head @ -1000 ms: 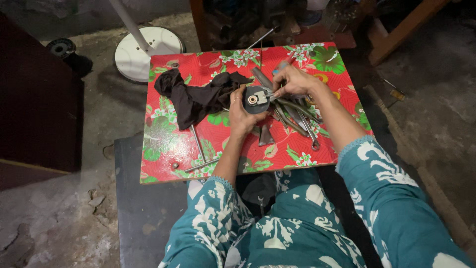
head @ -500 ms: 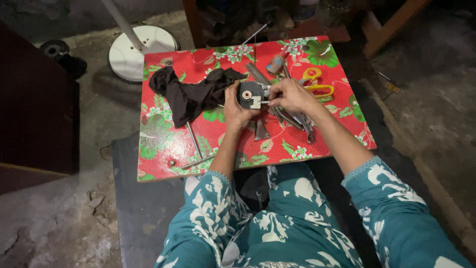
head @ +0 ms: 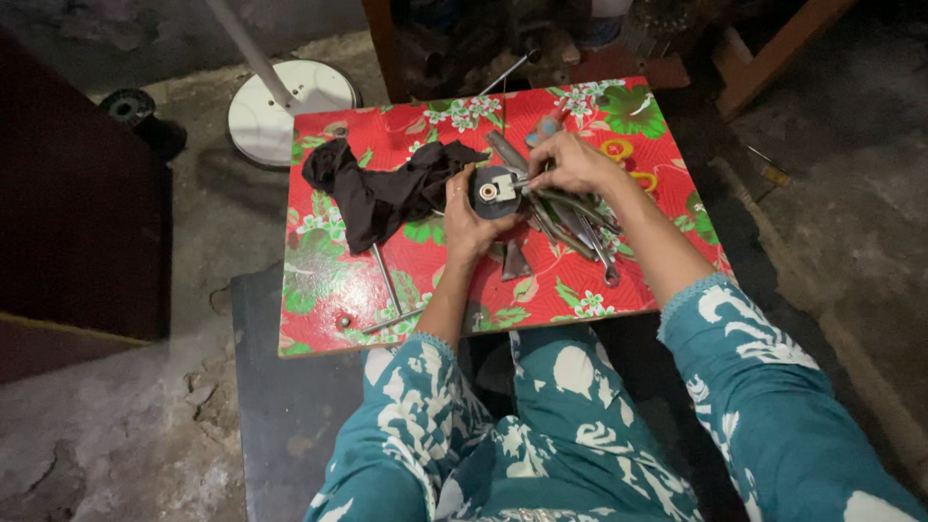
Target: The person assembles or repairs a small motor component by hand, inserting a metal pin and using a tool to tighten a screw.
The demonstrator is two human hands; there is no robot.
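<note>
Left hand (head: 471,220): clamped around a dark round part (head: 493,191) with a pale centre hub, held just above the bench (head: 319,280), which is covered in red floral cloth.

Right hand (head: 572,162): fingers pinched together on a small bright metal piece at the right rim of the round part; what the fingertips grip is too small to tell. The two hands meet at the part, near the middle of the bench.

Metal tools (head: 570,220): a loose heap of long grey pieces directly under and just beyond the right hand, running toward the bench's near right edge.

Black cloth (head: 382,193): crumpled, just left of the left hand, touching its thumb side.

Thin metal rod (head: 387,280): lies left of the left forearm, pointing at the near edge; bare cover lies around it out to the left edge.

Yellow-handled scissors (head: 626,159): right of the right hand, near the far right corner.

White round base (head: 290,106) with a pole: on the floor beyond the far left corner, well apart from both hands.

Knees in teal patterned cloth press at the near edge.
</note>
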